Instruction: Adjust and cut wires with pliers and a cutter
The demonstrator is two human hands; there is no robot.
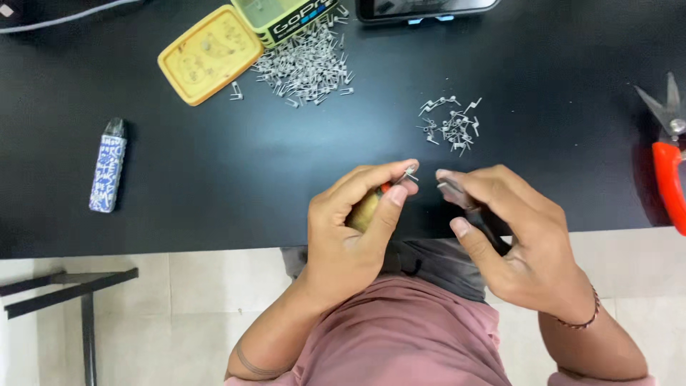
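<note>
A small metal coil (409, 174) is being pinched between the thumb and fingers of the left hand (350, 229), closed on it and a yellowish handle, just above the near edge of the counter (214, 179). Its wire legs are lying roughly level, pointing right toward the dark tool (464, 204) being gripped in the closed right hand (518, 236). Judging by this, the coil is being shaped, and a fine, steady meeting of tool and coil is being called for next.

Yellow tin lid (210, 54), black table (214, 171)

A small workbench in a tiled room: a black tabletop (214, 186) carries heaps of tiny wire coils (307, 68), a yellow tin (209, 54) far left, red-handled snips (668, 161) right.
</note>
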